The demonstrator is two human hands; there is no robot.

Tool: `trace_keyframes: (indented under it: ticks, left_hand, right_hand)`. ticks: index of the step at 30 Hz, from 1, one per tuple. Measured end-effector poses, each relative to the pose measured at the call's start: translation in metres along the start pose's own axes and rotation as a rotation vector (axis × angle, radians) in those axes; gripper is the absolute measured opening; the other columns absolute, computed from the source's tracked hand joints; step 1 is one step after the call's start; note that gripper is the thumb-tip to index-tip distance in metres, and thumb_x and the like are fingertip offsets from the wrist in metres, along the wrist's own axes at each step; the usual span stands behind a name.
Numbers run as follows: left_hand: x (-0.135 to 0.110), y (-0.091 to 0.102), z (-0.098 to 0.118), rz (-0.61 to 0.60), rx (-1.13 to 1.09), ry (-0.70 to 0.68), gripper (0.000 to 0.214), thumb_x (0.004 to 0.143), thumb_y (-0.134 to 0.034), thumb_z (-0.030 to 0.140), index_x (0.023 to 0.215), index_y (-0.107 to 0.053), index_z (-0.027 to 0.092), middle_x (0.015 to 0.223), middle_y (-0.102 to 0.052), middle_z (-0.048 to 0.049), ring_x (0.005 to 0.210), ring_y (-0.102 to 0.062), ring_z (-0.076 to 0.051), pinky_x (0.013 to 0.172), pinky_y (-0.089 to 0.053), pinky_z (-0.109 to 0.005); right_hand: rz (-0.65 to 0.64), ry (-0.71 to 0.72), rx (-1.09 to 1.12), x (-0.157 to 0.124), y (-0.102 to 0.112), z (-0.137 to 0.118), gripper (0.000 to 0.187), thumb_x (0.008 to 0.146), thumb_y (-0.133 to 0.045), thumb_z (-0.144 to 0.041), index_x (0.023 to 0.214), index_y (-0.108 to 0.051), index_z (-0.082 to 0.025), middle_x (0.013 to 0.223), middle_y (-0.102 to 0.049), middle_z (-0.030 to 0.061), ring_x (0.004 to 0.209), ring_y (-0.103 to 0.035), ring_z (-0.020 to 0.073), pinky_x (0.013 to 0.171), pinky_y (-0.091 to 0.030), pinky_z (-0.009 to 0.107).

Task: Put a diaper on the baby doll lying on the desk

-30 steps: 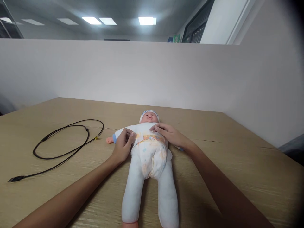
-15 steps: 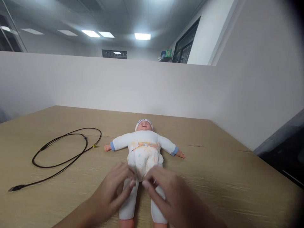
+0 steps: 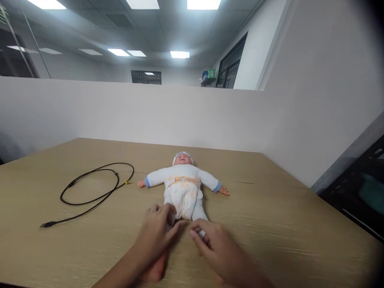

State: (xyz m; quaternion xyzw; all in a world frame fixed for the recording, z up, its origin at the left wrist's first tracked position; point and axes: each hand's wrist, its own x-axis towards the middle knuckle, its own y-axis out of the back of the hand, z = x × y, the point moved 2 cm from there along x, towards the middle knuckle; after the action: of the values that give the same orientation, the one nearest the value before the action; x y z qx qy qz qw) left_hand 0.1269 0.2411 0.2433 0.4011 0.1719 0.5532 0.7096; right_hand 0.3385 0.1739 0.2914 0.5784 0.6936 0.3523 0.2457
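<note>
A baby doll (image 3: pixel 183 172) in a white suit with blue cuffs lies on its back, arms spread and head away from me. Around its hips is a white diaper (image 3: pixel 187 198) with an orange patterned waistband. My left hand (image 3: pixel 157 226) bends over the doll's left-side leg beside the diaper's lower edge, thumb held apart from the fingers. Over the other leg is my right hand (image 3: pixel 214 244), its fingers curled, with a gap to the thumb where white shows. Both hands hide much of the legs; one bare foot (image 3: pixel 156 270) shows under my left wrist.
A coiled black cable (image 3: pixel 90 204) with a plug lies left of the doll on the wooden table (image 3: pixel 285 216). A white partition (image 3: pixel 150 116) rises behind the table and along its right side. Beyond the right edge stands something dark (image 3: pixel 360 200).
My view has tilted up slightly. My hands have moved from the diaper's crotch down and outward over the legs, and the right-side leg now angles farther outward.
</note>
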Motion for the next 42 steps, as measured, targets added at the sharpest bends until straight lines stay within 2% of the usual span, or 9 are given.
trace_keyframes:
  ticks: [6,11,19,23,26,29,36,39,42]
  left_hand:
    - [0.019,-0.006,-0.001,0.018,0.137,-0.012,0.032,0.105,-0.065,0.054,0.102,-0.072,0.023,0.096,-0.075,-0.0097,0.100,-0.061,-0.035,0.091,-0.039,-0.043]
    - [0.019,-0.008,-0.003,-0.009,0.134,-0.064,0.026,0.104,-0.066,0.045,0.092,-0.067,0.022,0.094,-0.074,-0.0088,0.100,-0.061,-0.034,0.088,-0.039,-0.042]
    - [0.014,-0.008,-0.010,0.046,-0.253,-0.251,0.019,0.108,-0.061,0.041,0.108,-0.070,0.024,0.137,-0.069,-0.0100,0.123,-0.059,-0.032,0.108,-0.043,-0.044]
    - [0.016,-0.010,-0.015,0.081,-0.375,-0.201,0.020,0.104,-0.066,0.044,0.108,-0.071,0.024,0.120,-0.074,-0.0090,0.115,-0.059,-0.031,0.105,-0.045,-0.044]
    - [0.020,-0.014,-0.020,0.097,-0.420,-0.115,0.029,0.098,-0.071,0.051,0.093,-0.066,0.023,0.103,-0.073,-0.0071,0.105,-0.061,-0.030,0.094,-0.047,-0.039]
    - [0.026,-0.020,-0.027,0.093,-0.512,-0.038,0.037,0.091,-0.077,0.055,0.091,-0.060,0.023,0.096,-0.072,-0.0044,0.097,-0.063,-0.027,0.088,-0.048,-0.036]
    - [0.032,-0.030,-0.034,0.140,-0.718,0.068,0.052,0.077,-0.090,0.048,0.112,-0.063,0.021,0.108,-0.077,-0.0072,0.104,-0.073,-0.028,0.096,-0.055,-0.037]
    - [0.030,-0.027,-0.034,0.090,-0.675,0.080,0.049,0.079,-0.088,0.049,0.114,-0.071,0.019,0.112,-0.081,-0.0097,0.108,-0.075,-0.030,0.100,-0.056,-0.039]
    - [0.029,-0.021,-0.034,0.055,-0.525,0.077,0.043,0.081,-0.085,0.053,0.105,-0.080,0.018,0.107,-0.083,-0.0094,0.104,-0.073,-0.032,0.094,-0.055,-0.039]
  right_hand:
    - [0.131,-0.061,-0.073,0.014,0.004,0.031,0.025,0.109,-0.053,-0.026,0.114,-0.077,-0.025,0.096,-0.081,0.0020,0.087,-0.075,0.0210,0.078,-0.044,0.029]
    - [0.216,-0.129,-0.243,0.020,-0.017,0.024,0.019,0.107,-0.061,-0.025,0.119,-0.076,-0.023,0.095,-0.079,0.0036,0.090,-0.075,0.0239,0.078,-0.044,0.031]
    - [0.342,-0.102,-0.339,0.038,-0.042,0.013,0.010,0.106,-0.067,-0.028,0.109,-0.076,-0.023,0.119,-0.075,0.0080,0.094,-0.076,0.0245,0.074,-0.047,0.033]
    - [0.381,-0.075,-0.264,0.038,-0.042,0.013,0.010,0.103,-0.067,-0.025,0.111,-0.074,-0.025,0.120,-0.078,0.0048,0.099,-0.078,0.0249,0.075,-0.047,0.031]
    - [0.338,-0.121,-0.245,0.040,-0.042,0.016,0.008,0.103,-0.066,-0.027,0.109,-0.071,-0.025,0.105,-0.081,0.0030,0.094,-0.078,0.0262,0.071,-0.043,0.032]
    - [0.320,-0.167,-0.240,0.043,-0.043,0.021,0.010,0.103,-0.067,-0.030,0.111,-0.068,-0.024,0.096,-0.082,0.0031,0.090,-0.079,0.0275,0.068,-0.040,0.032]
    - [0.443,-0.217,-0.087,0.046,-0.041,0.027,0.024,0.099,-0.071,-0.028,0.118,-0.058,-0.024,0.105,-0.083,0.0041,0.092,-0.080,0.0265,0.072,-0.045,0.032]
    - [0.442,-0.236,-0.064,0.044,-0.039,0.027,0.028,0.099,-0.072,-0.030,0.121,-0.057,-0.024,0.102,-0.083,0.0035,0.091,-0.080,0.0277,0.071,-0.046,0.033]
    - [0.433,-0.258,-0.075,0.041,-0.038,0.026,0.023,0.101,-0.072,-0.034,0.117,-0.059,-0.024,0.103,-0.083,0.0044,0.093,-0.080,0.0286,0.074,-0.047,0.034]
